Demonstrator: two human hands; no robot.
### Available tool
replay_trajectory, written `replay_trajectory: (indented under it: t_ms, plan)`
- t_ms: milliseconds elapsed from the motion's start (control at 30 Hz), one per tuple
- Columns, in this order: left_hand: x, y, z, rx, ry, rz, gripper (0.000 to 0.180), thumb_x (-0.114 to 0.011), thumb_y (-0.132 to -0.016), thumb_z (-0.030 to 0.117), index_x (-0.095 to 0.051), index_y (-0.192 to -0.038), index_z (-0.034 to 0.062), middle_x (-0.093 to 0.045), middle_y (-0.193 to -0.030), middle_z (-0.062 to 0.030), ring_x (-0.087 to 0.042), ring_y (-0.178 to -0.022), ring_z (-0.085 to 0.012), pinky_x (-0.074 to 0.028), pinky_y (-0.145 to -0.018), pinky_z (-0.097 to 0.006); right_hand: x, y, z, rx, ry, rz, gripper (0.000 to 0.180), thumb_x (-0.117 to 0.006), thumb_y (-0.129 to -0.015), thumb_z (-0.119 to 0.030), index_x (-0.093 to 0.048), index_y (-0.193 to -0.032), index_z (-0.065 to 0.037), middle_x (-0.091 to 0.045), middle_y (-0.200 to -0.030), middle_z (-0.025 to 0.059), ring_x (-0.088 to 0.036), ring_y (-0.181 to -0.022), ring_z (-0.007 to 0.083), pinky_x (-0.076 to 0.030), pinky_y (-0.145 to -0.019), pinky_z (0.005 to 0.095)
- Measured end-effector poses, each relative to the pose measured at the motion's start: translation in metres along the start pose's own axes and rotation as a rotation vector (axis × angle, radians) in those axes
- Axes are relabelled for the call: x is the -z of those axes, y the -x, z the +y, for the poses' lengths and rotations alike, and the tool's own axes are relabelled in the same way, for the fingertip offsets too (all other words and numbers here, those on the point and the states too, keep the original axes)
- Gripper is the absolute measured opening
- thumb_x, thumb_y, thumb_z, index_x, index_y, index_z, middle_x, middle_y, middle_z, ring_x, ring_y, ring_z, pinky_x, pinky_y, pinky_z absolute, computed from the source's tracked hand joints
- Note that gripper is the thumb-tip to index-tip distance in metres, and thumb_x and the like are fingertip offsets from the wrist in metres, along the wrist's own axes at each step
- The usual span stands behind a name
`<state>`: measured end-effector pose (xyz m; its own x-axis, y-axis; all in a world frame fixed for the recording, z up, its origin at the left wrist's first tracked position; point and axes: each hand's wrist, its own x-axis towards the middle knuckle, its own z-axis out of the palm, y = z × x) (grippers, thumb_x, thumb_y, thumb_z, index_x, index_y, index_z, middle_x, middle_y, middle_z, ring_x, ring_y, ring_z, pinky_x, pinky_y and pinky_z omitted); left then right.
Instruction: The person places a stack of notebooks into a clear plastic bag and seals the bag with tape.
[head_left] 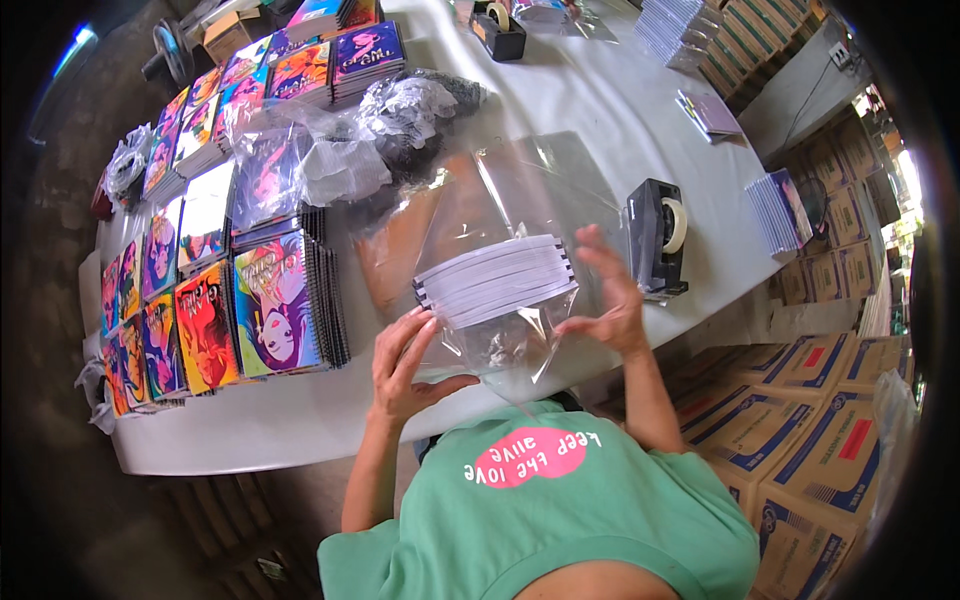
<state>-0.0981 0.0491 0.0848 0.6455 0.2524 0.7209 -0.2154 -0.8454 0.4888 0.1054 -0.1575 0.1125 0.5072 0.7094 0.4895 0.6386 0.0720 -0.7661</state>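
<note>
A stack of spiral notebooks lies before me with its white page edges up. Clear plastic wrap spreads around and beneath it on the table. At the stack's near left corner is my left hand, its fingertips against the plastic and its thumb stretched apart. My right hand is beside the stack's right end, fingers and thumb spread, with nothing seen gripped in it. Whether it touches the plastic I cannot tell. Just right of that hand stands a black tape dispenser with a roll of tape.
Piles of colourful spiral notebooks fill the table's left side. Crumpled plastic lies beyond the stack. Another tape dispenser stands at the far edge. More notebooks sit along the right edge. Cardboard boxes are stacked at the right.
</note>
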Motion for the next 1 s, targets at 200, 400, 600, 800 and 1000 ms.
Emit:
replay_trajectory:
  t_ms: [200, 400, 600, 800, 1000]
  plan:
    - [0.003, -0.006, -0.016, -0.043, -0.021, -0.136, 0.077, -0.088, -0.052, 0.031, -0.058, -0.116, 0.0009, -0.06, -0.115, -0.0151, -0.057, -0.105, -0.033, -0.046, -0.091, -0.043, 0.014, -0.02, 0.0, 0.123, 0.332, -0.355, 0.081, -0.084, -0.052, -0.017, -0.054, -0.127, -0.022, -0.048, -0.136, -0.0002, -0.037, -0.132, 0.0234, -0.025, -0.11, 0.0475]
    - [0.008, -0.055, -0.025, -0.151, -0.071, -0.478, 0.079, -0.082, -0.053, 0.024, -0.054, -0.127, 0.0151, -0.054, -0.131, -0.003, -0.054, -0.112, -0.0177, -0.035, -0.09, -0.034, 0.01, -0.053, -0.015, 0.192, 0.388, -0.654, 0.07, -0.077, -0.062, -0.027, -0.054, -0.128, -0.029, -0.041, -0.141, 0.0008, -0.039, -0.129, 0.0233, -0.028, -0.107, 0.047]
    - [-0.008, -0.098, 0.003, -0.485, -0.198, -0.219, 0.048, -0.078, -0.062, 0.025, -0.06, -0.106, 0.0186, -0.055, -0.129, 0.0023, -0.054, -0.115, -0.0161, -0.029, -0.085, -0.043, 0.005, -0.048, -0.006, 0.16, 0.237, -0.626, 0.055, -0.07, -0.074, -0.038, -0.055, -0.127, -0.03, -0.036, -0.145, 0.0005, -0.033, -0.133, 0.0247, -0.026, -0.105, 0.0511]
    - [-0.008, -0.109, 0.02, -0.544, -0.309, 0.101, 0.037, -0.084, -0.059, 0.045, -0.054, -0.06, 0.0229, -0.051, -0.074, 0.0105, -0.052, -0.077, -0.0095, -0.027, -0.085, -0.046, 0.006, -0.051, -0.013, 0.08, 0.264, -0.663, 0.062, -0.066, -0.072, -0.058, -0.055, -0.127, -0.031, -0.036, -0.145, -0.0002, -0.029, -0.134, 0.0236, -0.021, -0.103, 0.0561]
    - [0.019, -0.1, 0.017, -0.417, 0.187, 0.951, 0.057, -0.053, -0.08, 0.065, -0.054, -0.069, 0.0089, -0.049, -0.074, -0.0063, -0.049, -0.076, -0.0226, -0.038, -0.082, -0.039, 0.012, -0.054, -0.021, 0.067, 0.402, -0.753, 0.076, -0.073, -0.06, -0.056, -0.048, -0.13, -0.041, -0.031, -0.148, -0.0051, -0.029, -0.134, 0.0223, -0.02, -0.103, 0.063]
